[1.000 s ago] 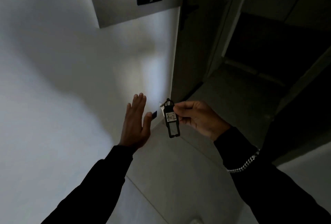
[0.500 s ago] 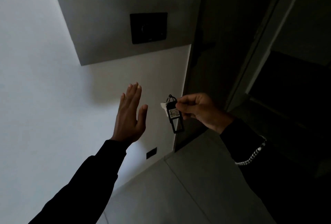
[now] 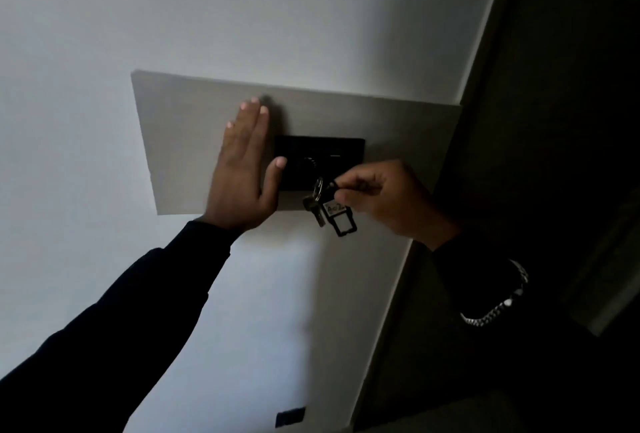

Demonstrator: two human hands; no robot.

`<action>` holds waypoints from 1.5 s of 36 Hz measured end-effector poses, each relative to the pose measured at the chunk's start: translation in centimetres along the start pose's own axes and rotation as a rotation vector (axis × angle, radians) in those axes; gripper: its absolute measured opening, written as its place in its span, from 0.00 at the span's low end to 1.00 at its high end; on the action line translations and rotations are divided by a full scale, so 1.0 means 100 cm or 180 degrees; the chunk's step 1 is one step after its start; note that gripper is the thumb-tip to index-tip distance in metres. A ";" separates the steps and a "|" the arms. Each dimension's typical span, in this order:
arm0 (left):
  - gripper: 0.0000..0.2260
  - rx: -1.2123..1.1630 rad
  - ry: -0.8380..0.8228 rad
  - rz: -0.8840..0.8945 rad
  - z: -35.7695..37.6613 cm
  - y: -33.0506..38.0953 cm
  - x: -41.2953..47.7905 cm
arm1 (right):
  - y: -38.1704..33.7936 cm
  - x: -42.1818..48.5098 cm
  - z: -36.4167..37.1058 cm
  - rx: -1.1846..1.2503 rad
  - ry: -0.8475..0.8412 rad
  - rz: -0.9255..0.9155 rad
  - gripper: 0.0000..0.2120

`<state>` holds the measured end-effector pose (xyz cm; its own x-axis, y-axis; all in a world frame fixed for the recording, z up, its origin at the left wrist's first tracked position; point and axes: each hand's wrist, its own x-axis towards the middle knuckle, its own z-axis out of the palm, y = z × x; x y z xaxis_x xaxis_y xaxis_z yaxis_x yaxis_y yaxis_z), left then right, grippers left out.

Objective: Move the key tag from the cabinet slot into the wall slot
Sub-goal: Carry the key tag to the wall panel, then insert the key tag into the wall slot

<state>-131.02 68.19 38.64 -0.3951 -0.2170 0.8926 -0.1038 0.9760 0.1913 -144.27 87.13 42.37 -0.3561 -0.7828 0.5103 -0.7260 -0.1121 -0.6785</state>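
Our right hand (image 3: 384,200) pinches the key tag (image 3: 337,212), which hangs long axis downward just below the black wall slot panel (image 3: 341,152) at frame centre. Our left hand (image 3: 242,173), open, rests flat beside it.

Left hand (image 3: 242,169) overlaps the black switch plate's (image 3: 332,152) left edge (thumb included) — right half clear.
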 end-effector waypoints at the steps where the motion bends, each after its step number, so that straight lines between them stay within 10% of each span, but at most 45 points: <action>1: 0.29 0.0134 0.0023 -0.0020 0.001 -0.003 0.006 | 0.003 0.014 -0.003 0.0010 0.0068 -0.0140 0.07; 15: 0.30 0.2369 0.0512 0.0374 0.040 -0.053 0.042 | 0.032 0.117 -0.037 0.0473 0.0520 -0.0671 0.09; 34: 0.30 0.2504 0.0712 0.0481 0.044 -0.060 0.044 | 0.054 0.107 -0.030 -0.0376 0.0688 -0.0443 0.09; 42: 0.31 0.2475 0.0714 0.0481 0.045 -0.060 0.044 | 0.015 0.108 -0.040 -0.1100 0.0515 -0.1518 0.18; 54: 0.31 0.2432 0.0765 0.0503 0.045 -0.061 0.044 | 0.028 0.107 -0.032 -0.1506 0.0910 -0.1899 0.03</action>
<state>-136.22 61.25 39.57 -0.2596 0.0167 0.9656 -0.6913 0.6949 -0.1979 -151.97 80.41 47.65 0.0792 -0.4793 0.8741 -0.9900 -0.1403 0.0128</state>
